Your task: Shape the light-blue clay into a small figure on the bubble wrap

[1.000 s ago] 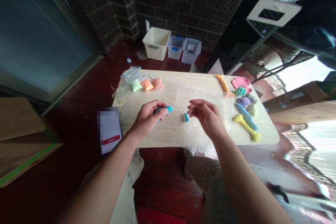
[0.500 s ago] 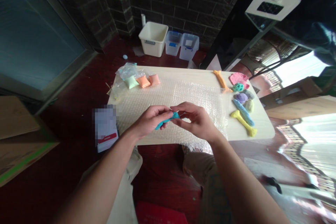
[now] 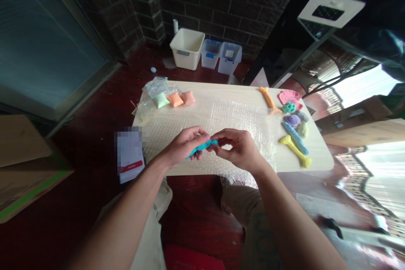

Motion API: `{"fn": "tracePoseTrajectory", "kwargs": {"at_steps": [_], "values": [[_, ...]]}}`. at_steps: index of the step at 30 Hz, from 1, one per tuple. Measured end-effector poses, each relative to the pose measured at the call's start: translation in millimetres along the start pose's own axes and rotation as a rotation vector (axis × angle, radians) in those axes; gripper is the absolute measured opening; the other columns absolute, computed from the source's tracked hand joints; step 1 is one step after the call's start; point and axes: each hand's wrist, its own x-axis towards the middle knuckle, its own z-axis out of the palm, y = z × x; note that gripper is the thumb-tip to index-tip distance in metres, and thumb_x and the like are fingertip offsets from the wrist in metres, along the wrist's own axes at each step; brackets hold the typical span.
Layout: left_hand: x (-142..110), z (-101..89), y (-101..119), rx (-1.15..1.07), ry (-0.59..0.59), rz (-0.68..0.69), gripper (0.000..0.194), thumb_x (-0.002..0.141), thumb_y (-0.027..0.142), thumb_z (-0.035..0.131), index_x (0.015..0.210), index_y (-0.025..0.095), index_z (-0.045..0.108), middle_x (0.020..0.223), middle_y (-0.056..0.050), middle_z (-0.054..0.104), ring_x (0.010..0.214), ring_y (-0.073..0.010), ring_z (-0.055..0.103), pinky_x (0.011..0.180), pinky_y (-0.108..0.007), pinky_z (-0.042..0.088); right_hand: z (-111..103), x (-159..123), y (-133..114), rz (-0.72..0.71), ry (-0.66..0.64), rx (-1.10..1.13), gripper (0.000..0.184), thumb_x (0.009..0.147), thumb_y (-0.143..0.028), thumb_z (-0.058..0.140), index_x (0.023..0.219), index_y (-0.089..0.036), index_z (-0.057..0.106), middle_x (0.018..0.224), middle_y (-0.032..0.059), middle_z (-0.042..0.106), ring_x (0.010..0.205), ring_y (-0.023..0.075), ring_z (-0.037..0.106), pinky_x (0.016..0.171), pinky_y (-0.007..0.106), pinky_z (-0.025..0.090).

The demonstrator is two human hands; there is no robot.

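A slim strip of blue modelling clay (image 3: 203, 147) is held up between both hands, above bubble wrap (image 3: 240, 124) spread over the table. My left hand (image 3: 186, 145) is closed round its left part, the thumb lying along the top. With thumb and fingertips my right hand (image 3: 237, 147) pinches the strip's right end. Shaped clay pieces lie to the right: a yellow bone (image 3: 295, 151), a blue roll (image 3: 295, 138), a purple lump (image 3: 291, 120), a teal ball with holes (image 3: 288, 107), a pink piece (image 3: 289, 97) and an orange bone (image 3: 268, 99).
Packets of green clay (image 3: 161, 100) and orange clay (image 3: 175, 100) lie at the table's back left by a clear plastic bag (image 3: 155, 87). A white bin (image 3: 187, 50) and clear boxes (image 3: 229, 57) stand on the floor behind. Cardboard boxes (image 3: 27, 168) flank the table.
My right fingers have closed in on the strip's right end, and more of the blue clay shows between the hands. The whole view has shifted slightly.
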Motion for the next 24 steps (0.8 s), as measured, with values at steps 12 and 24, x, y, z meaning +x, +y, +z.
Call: {"fn": "tracePoseTrajectory", "kwargs": {"at_steps": [12,24], "values": [[1.3,-0.4,-3.7,0.067,0.039,0.087,0.029,0.089,0.041,0.076,0.099,0.018,0.063,0.080,0.000,0.069,0.056,-0.0088,0.057,0.048,-0.021,0.037,10.1,1.9,1.7,-0.017,0.096,-0.090,0.008,0.084,-0.020,0.073,0.091,-0.018,0.075,0.080,0.0044,0.076,0.066,0.0160,0.070,0.060,0.028,0.056],[0.5,1.9,-2.9,0.260,0.189,0.278,0.026,0.084,0.037,0.082,0.094,0.018,0.067,0.086,-0.002,0.067,0.080,-0.0156,0.061,0.072,-0.028,0.047,6.6,4.2,8.9,0.092,0.054,0.169,0.028,0.093,-0.042,0.076,0.104,-0.016,0.076,0.087,0.0076,0.078,0.076,0.0180,0.071,0.067,0.031,0.058]]}}
